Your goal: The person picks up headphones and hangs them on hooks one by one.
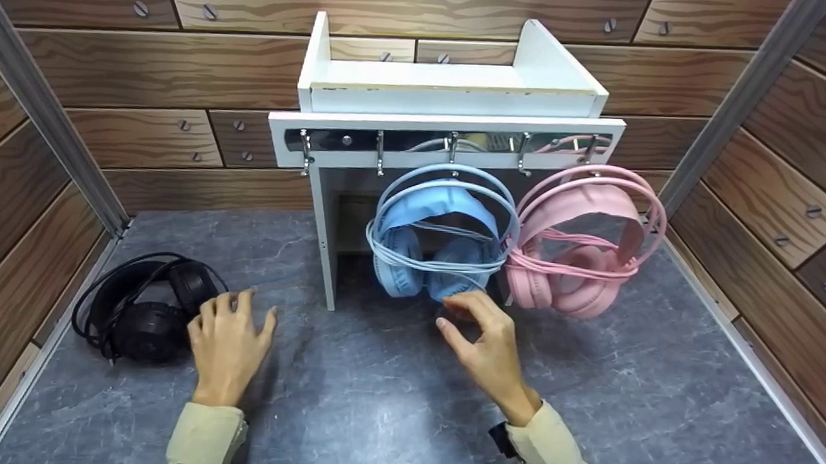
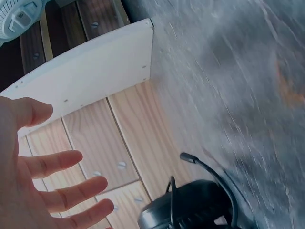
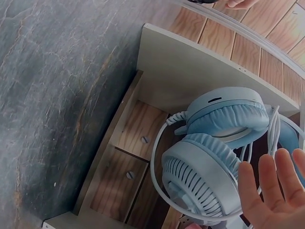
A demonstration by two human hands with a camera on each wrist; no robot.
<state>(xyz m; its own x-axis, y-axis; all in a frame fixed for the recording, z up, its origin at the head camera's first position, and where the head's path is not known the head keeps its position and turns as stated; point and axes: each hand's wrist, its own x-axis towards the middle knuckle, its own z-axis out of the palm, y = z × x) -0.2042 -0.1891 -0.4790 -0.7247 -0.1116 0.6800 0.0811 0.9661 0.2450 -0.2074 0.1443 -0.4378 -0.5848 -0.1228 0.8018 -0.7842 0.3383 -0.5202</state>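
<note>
Light blue headphones [image 1: 404, 263] hang from a hook on the white rack [image 1: 286, 158], with their cable looped across the front. Just below their ear cups is my right hand [image 1: 488, 342], its fingers loosely bent; whether a fingertip touches them I cannot tell. In the right wrist view the fingers lie beside the blue headphones [image 3: 198, 179] without wrapping them. Pink headphones [image 1: 583, 294] hang to the right. On the left, black headphones [image 1: 149, 335] lie on the grey surface. My left hand [image 1: 229, 342] hovers at their right side, fingers spread and holding nothing.
Several metal hooks [image 1: 380, 152] line the rack's dark front strip. The rack's side panel [image 1: 324, 248] stands on the grey tabletop [image 1: 368, 406]. Wood-patterned walls [image 1: 202, 72] close in the back and sides. A microphone boom [image 2: 217, 179] sticks out from the black headphones.
</note>
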